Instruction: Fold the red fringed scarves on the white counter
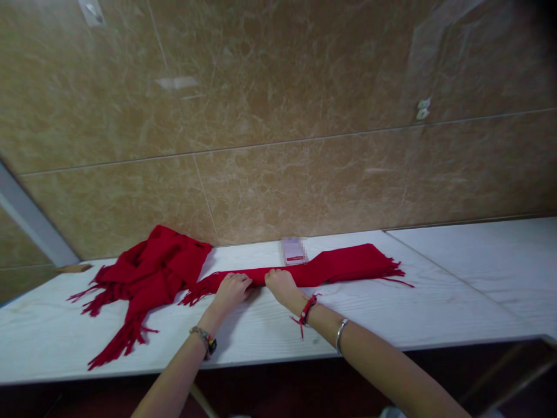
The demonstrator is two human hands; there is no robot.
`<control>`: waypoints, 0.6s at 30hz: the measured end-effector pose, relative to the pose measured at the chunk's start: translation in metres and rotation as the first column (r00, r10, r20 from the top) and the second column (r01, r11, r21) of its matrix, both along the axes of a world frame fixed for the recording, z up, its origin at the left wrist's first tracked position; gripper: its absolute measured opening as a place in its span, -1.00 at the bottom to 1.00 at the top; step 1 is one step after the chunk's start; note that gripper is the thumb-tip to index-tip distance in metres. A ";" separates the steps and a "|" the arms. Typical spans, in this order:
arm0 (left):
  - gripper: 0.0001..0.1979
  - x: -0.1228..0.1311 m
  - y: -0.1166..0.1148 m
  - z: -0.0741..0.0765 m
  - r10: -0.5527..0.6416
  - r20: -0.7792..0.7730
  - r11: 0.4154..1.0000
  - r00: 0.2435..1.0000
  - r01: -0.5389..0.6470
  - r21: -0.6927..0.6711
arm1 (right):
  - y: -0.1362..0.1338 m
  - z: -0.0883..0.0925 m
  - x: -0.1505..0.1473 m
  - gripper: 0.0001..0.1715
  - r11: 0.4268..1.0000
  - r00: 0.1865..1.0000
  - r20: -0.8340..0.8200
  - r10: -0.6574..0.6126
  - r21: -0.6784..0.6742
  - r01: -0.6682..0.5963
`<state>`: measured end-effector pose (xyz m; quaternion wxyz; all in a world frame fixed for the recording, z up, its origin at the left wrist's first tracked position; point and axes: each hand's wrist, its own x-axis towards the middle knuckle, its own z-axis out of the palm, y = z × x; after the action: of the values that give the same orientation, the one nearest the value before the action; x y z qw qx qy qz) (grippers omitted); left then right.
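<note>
A long red fringed scarf (pixel 352 262), folded into a narrow strip, lies lengthwise on the white table (pixel 374 325). My left hand (pixel 234 288) grips its edge near the left fringe, fingers curled over the cloth. Just to the right, my right hand (pixel 281 284) is closed on the same scarf near its middle, where the strip narrows. The right end spreads wider and flat, with tassels trailing. Left of my hands rests a second red scarf (pixel 163 264), crumpled in a loose heap with its fringes hanging toward the near edge.
Behind the folded scarf, against the wall, lies a small pale packet or booklet (pixel 292 249), partly blurred. A marbled tan tile wall (pixel 278 191) borders the table's back. A small brown piece (pixel 75 268) sits at the far left corner.
</note>
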<state>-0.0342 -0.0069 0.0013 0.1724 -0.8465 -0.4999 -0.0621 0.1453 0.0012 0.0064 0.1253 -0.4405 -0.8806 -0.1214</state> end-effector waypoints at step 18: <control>-0.69 0.003 0.031 0.011 0.007 0.371 0.964 0.929 0.092 -0.249 | 0.004 -0.013 0.003 -0.80 0.995 0.997 -0.022 0.073 0.068 -0.071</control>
<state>-0.0310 0.0239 0.0122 -0.0390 -0.8457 -0.5085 -0.1569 0.1485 0.0054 -0.0070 0.1548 -0.4056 -0.8897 -0.1409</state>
